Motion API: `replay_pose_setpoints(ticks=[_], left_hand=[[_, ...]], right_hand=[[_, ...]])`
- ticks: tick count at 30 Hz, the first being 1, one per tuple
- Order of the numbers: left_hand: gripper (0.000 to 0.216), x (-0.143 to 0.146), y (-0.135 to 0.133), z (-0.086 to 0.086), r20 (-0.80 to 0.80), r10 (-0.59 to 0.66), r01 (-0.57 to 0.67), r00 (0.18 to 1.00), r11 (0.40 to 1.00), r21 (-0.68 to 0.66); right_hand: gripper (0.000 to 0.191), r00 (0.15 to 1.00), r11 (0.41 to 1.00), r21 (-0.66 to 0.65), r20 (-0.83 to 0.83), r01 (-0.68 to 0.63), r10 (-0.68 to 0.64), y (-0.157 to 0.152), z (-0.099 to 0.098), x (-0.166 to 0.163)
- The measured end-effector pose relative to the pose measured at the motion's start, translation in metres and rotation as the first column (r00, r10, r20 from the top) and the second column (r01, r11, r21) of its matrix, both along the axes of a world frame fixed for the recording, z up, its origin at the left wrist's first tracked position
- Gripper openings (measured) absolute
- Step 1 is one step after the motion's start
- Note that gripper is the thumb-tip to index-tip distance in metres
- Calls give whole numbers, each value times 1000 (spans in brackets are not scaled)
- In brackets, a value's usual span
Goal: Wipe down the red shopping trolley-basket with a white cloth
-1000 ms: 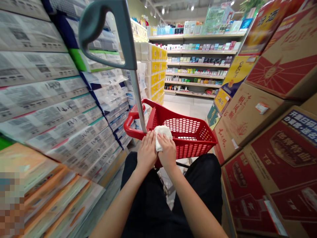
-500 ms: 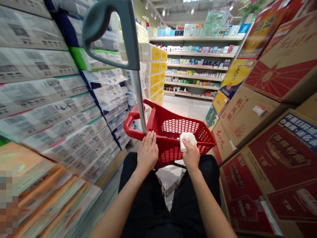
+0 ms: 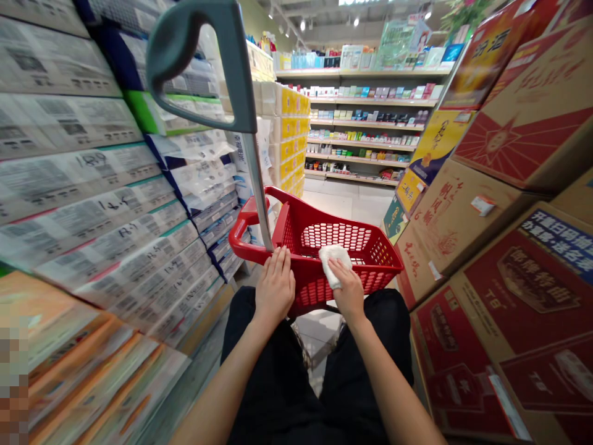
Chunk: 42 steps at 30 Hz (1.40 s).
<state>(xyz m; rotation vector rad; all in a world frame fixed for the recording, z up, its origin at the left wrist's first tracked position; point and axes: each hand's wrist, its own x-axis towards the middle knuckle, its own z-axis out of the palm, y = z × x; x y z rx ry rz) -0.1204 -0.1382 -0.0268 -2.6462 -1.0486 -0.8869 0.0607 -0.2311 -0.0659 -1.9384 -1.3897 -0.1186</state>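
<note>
A red plastic shopping basket (image 3: 365, 244) on wheels stands on the aisle floor in front of my knees, and nothing lies in it. Its grey pull handle (image 3: 204, 55) rises on a metal rod at the near left corner. My left hand (image 3: 275, 287) lies flat on the near rim, fingers together, beside the rod's base. My right hand (image 3: 347, 290) presses a folded white cloth (image 3: 332, 259) onto the middle of the near rim.
Stacked packs of tissue paper (image 3: 92, 185) wall the left side. Red and brown cardboard cartons (image 3: 504, 204) are piled on the right. Shelves of small goods (image 3: 365, 117) cross the far end of the narrow aisle. My dark trousers (image 3: 287, 383) fill the lower middle.
My right hand slid the cloth along the near rim from beside my left hand out to the right, then a little back toward the middle. The left hand stayed on the rim.
</note>
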Motion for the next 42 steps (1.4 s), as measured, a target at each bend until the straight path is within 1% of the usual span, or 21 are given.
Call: replay_pose_setpoints(ticks=[2, 4, 7, 9, 11, 13, 14, 16, 17, 19, 21, 24, 26, 28, 30, 32, 35, 37, 39, 40, 42], left_hand=[[53, 0, 0, 0, -3, 1, -1, 1000, 1000, -5], [53, 0, 0, 0, -1, -2, 2, 1000, 1000, -6], [53, 1, 0, 0, 13, -7, 7, 1000, 1000, 1], [54, 1, 0, -1, 20, -6, 6, 1000, 1000, 6], [54, 1, 1, -2, 27, -4, 4, 1000, 1000, 9], [55, 0, 2, -2, 19, -10, 10, 1000, 1000, 7], [55, -1, 2, -2, 9, -13, 13, 1000, 1000, 3], [55, -2, 2, -1, -13, -14, 14, 1000, 1000, -5], [54, -2, 1, -1, -20, -10, 9, 1000, 1000, -7], [53, -2, 0, 1, -22, 1, -1, 1000, 1000, -6], [53, -1, -1, 2, -18, 6, -6, 1000, 1000, -8], [53, 0, -1, 2, -3, 7, -7, 1000, 1000, -13], [53, 0, -1, 1, 5, 5, -5, 1000, 1000, -14], [54, 1, -1, 0, 12, -1, 1, 1000, 1000, -13], [55, 1, -1, 0, 21, -6, 6, 1000, 1000, -9], [55, 1, 0, 0, 25, -5, 5, 1000, 1000, -4], [54, 0, 1, -1, 14, 1, -1, 1000, 1000, -1], [53, -1, 1, -1, 3, -3, 3, 1000, 1000, -2], [53, -2, 2, -1, -1, -9, 9, 1000, 1000, -5], [54, -2, 2, -1, -1, -10, 10, 1000, 1000, -6], [54, -2, 2, -1, 1, -9, 9, 1000, 1000, -7]], right_hand=[[69, 996, 996, -19, -5, 86, -86, -14, -6, 20], [69, 988, 987, -50, -6, 151, -152, -20, -6, 29], [68, 980, 976, -91, -2, 197, -198, -12, 3, 21], [67, 989, 985, -93, -8, 148, -150, 3, 13, 0], [66, 999, 997, -66, -14, 32, -33, 20, 25, -27], [66, 997, 996, -28, -11, -81, 81, 35, 36, -54], [65, 993, 993, -11, -14, -118, 117, 41, 40, -64], [64, 988, 988, 13, -39, -152, 153, 46, 45, -74], [65, 986, 987, 20, -53, -159, 160, 45, 44, -74], [68, 985, 987, 24, -66, -159, 160, 38, 38, -63], [71, 990, 991, 22, -57, -129, 130, 24, 26, -41], [71, 999, 1000, 12, -45, -17, 17, -3, 5, -3], [70, 996, 997, 4, -45, 80, -80, -18, -4, 19], [69, 985, 986, -6, -45, 166, -166, -24, -7, 30], [67, 977, 978, -25, -47, 207, -208, -18, -1, 26], [66, 984, 985, -37, -59, 166, -168, -1, 11, 7], [68, 997, 999, -10, -68, -33, 32, 29, 32, -36], [68, 990, 992, 19, -61, -124, 125, 43, 40, -59], [66, 983, 985, 51, -75, -166, 169, 47, 41, -68], [65, 979, 982, 69, -90, -177, 183, 46, 38, -67], [65, 974, 979, 102, -119, -179, 191, 37, 27, -53]])
